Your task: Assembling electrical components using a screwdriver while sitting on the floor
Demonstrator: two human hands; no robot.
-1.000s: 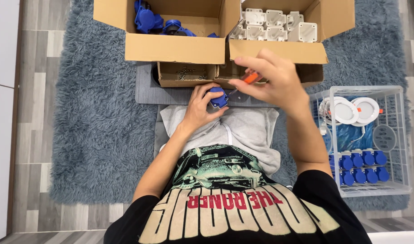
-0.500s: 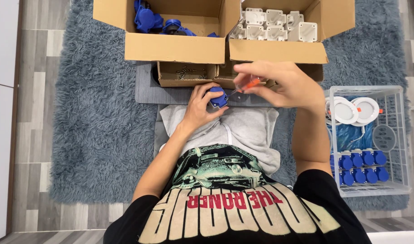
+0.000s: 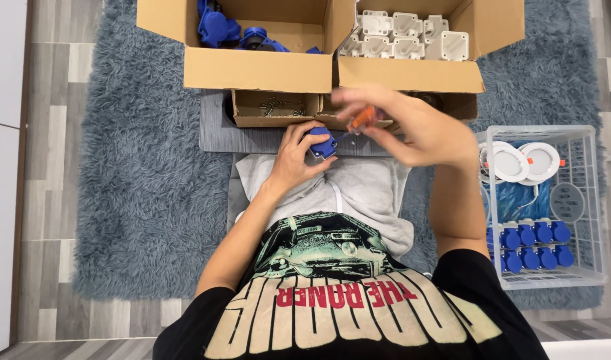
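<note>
Blue plastic socket part (image 3: pixel 323 143) is what's getting worked on, held just above the person's lap at the near edge of the grey board (image 3: pixel 215 133).

Going left to right: left hand (image 3: pixel 293 160) is curled shut around that blue part, fingers wrapped under and behind it, thumb on the side, keeping it propped up facing the tool. Right next to it, the right hand (image 3: pixel 412 130) is closed around an orange-handled screwdriver (image 3: pixel 361 120), with the thin shaft pointing down-left and the tip touching or nearly touching the blue part. The hand is motion-blurred, so I can't tell the exact finger grip.

My read: this is the screw-driving step, fastening something on the blue piece. What it calls for is keeping the left hand steady and the tip seated square in the screw, otherwise it'll slip off.

Around it: small open cardboard tray of screws (image 3: pixel 275 107) just past the board, a big box of blue parts (image 3: pixel 252 40), a box of white housings (image 3: pixel 412 37) beside it, and far right a white wire basket (image 3: pixel 589 200) with round white lamps and rows of blue caps.
</note>
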